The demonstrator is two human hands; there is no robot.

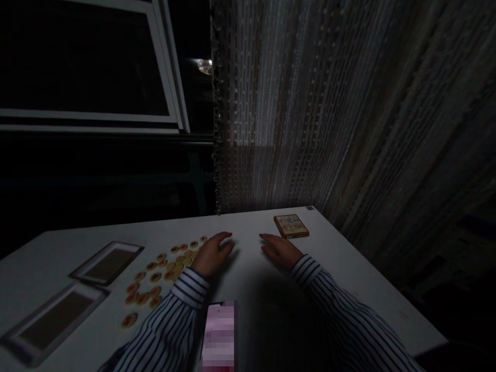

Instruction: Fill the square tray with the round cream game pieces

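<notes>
My left hand (pixel 213 255) is held over the middle of the white table, its fingers stretched out and nothing in it. Just left of it lie several round xiangqi pieces (pixel 156 277) with red or dark markings, partly covered by my wrist and sleeve. My right hand (pixel 281 251) is also open, its fingers pointing inward toward the left one. Behind it lies a flat printed box (pixel 291 226). A gap of bare tabletop separates the two hands. Whether either hand touches the table is hard to tell in the dim light.
Two shallow open box halves (pixel 87 289) lie at the table's left. A lit phone (pixel 219 336), partly pixelated, is at the near edge between my forearms. The white table (pixel 248 279) ends against a patterned curtain (pixel 271 129). A window frame (pixel 166 67) stands at upper left.
</notes>
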